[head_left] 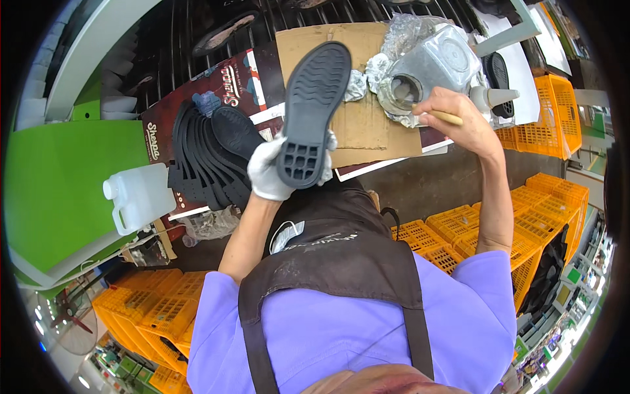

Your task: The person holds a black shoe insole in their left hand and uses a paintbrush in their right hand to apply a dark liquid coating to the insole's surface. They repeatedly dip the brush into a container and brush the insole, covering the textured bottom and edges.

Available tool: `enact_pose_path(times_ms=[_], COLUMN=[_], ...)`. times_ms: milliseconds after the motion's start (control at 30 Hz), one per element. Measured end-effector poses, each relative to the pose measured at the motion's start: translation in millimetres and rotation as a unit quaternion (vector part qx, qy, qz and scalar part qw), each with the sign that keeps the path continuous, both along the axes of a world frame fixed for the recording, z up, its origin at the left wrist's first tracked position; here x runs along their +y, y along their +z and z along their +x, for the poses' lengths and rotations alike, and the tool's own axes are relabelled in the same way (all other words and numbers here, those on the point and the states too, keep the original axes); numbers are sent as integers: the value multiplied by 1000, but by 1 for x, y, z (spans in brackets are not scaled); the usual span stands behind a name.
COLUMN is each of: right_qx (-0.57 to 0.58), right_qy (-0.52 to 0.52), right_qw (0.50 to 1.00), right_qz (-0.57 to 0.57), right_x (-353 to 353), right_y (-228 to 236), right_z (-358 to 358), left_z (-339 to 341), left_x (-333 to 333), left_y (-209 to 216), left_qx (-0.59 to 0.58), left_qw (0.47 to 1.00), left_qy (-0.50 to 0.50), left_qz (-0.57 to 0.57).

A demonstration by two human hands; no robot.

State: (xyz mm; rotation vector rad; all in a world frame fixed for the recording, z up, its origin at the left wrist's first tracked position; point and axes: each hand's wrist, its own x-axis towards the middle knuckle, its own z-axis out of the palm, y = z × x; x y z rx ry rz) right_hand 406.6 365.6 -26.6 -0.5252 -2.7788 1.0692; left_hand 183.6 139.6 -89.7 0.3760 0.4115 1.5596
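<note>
Left hand: gloved, and we've got it pinching a dark sole by the gridded heel end
Sole: tread toward us, poking out beyond that hand
Right hand: bare, we're pinching a wooden handle
Clear tub: just past our right hand, handle pointing at its mouth
Other soles: fanned out just left of our gloved hand

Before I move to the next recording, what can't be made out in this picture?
All in the head view:
- Far face of the held sole: turned away from the camera.
- Some fingers of the left hand: behind that sole.
- Tip of the wooden handle in the right hand: unclear, too small at the container.
- Count of the piled soles: they overlap.
</note>
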Motion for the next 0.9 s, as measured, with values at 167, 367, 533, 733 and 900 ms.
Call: enact_pose_path(times_ms=[167, 367, 533, 733, 900], right_qx=[-19, 155, 332, 510, 504], right_qy=[-20, -246, -365, -288, -211], right_qw=[997, 927, 841, 782, 827], right_qz=[-76, -236, -221, -213, -130], right_x=[11, -10, -43, -83, -104], right_y=[16, 1, -26, -20, -12], right_z=[14, 31, 21, 2, -14], left_z=[8, 26, 27, 31, 36], left_x=[21, 43, 53, 53, 50], left_y=[-9, 12, 12, -2, 5], left_qx=[-30, 194, 401, 443, 530], left_qw=[996, 959, 875, 865, 820], left_qy=[9, 204, 271, 229, 217], left_qz=[-84, -34, 12, -50, -14])
